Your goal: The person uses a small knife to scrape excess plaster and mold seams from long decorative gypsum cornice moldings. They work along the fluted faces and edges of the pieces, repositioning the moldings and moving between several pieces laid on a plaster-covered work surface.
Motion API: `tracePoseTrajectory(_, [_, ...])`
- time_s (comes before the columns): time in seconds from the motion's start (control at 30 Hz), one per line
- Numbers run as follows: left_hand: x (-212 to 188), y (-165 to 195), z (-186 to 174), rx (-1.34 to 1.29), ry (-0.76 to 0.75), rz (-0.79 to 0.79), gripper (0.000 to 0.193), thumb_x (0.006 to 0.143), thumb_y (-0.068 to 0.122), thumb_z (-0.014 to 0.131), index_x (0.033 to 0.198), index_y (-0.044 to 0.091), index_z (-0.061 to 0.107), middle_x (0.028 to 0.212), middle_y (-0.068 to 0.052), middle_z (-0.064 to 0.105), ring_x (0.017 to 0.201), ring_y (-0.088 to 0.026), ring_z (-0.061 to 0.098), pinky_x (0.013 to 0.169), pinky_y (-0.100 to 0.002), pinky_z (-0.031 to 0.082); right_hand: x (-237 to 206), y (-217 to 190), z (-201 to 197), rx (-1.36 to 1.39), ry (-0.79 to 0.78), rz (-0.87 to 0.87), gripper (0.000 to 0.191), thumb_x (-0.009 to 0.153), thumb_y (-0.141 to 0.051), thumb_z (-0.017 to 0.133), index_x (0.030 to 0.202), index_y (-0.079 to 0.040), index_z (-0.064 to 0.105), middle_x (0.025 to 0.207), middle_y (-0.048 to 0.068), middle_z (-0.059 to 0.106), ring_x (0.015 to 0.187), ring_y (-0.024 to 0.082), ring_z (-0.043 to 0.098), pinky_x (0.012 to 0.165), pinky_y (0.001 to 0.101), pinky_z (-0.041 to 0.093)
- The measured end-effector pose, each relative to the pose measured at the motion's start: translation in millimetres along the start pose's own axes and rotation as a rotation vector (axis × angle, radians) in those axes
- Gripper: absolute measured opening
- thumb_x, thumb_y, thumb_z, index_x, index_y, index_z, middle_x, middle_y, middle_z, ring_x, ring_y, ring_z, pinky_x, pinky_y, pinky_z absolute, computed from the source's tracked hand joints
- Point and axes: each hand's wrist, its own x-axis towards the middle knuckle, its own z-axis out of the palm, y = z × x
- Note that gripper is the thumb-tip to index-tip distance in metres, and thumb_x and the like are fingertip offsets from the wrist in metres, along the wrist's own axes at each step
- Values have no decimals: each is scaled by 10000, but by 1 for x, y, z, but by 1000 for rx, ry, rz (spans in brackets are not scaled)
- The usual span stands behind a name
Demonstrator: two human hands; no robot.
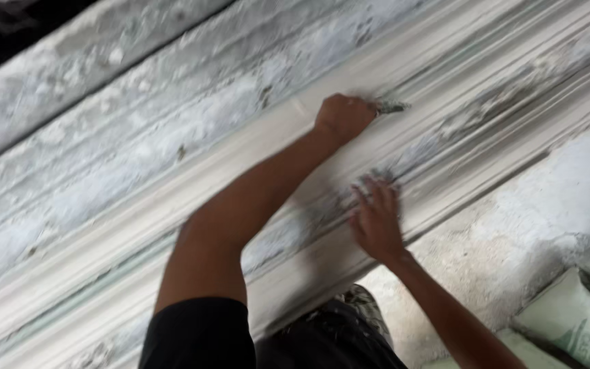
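Long white ribbed plaster moulding (445, 102) lies diagonally, its surface wet and smeared.

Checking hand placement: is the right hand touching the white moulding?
Touching. The head view shows the right hand lying flat with spread fingers on the ridged moulding.

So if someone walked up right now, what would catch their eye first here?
First, the long white ribbed plaster moulding running diagonally across the view. At its middle, the left hand grips a small tool against the grooves, while the right hand lies spread flat on the wet surface just below. Pale green sacks sit at the lower right.
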Motion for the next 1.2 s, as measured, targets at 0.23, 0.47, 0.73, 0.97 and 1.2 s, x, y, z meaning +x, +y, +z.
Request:
tracePoseTrajectory(0.23, [-7,-5,-30,144,1,139,380,944,157,589,1323,166,608,946,-77,722,758,-251,743,557,-410,579,31,241,-92,-79,253,47,430,1108,-238,474,1457,13,472,1540,257,464,1512,390,362,1307,568,221])
tracePoseTrajectory(0.47, [57,25,-39,206,-211,50,520,942,122,597,1452,137,494,1003,-148,671,603,-187,719,412,-333,541,48,428,-150,-96,296,110,405,1133,-181,485,1470,42,469,1512,253,501,1465,436,425,1287,599,276])
tracePoseTrajectory(0.73, [418,152,-19,56,-74,-19,356,984,127,570,1337,163,585,1064,-88,722,894,-287,739,623,-420,595,153,609,-212,-93,225,71,454,1083,-192,531,1484,15,481,1518,288,454,1452,497,375,1237,621,281])
tracePoseTrajectory(0.97, [432,160,-48,110,-144,-19,392,1036,202,494,1427,186,532,998,-95,692,831,-273,739,674,-418,587,214,695,-229,-176,112,126,590,1078,-351,480,1560,-21,398,1623,291,349,1502,485,326,1195,649,254])
tracePoseTrajectory(1.2, [535,199,-31,98,-183,-57,457,1018,176,485,1475,165,481,1065,-103,697,828,-299,730,601,-428,586,218,700,-226,-110,89,173,682,1052,-488,476,1544,-30,361,1616,291,315,1467,470,352,1174,620,286])
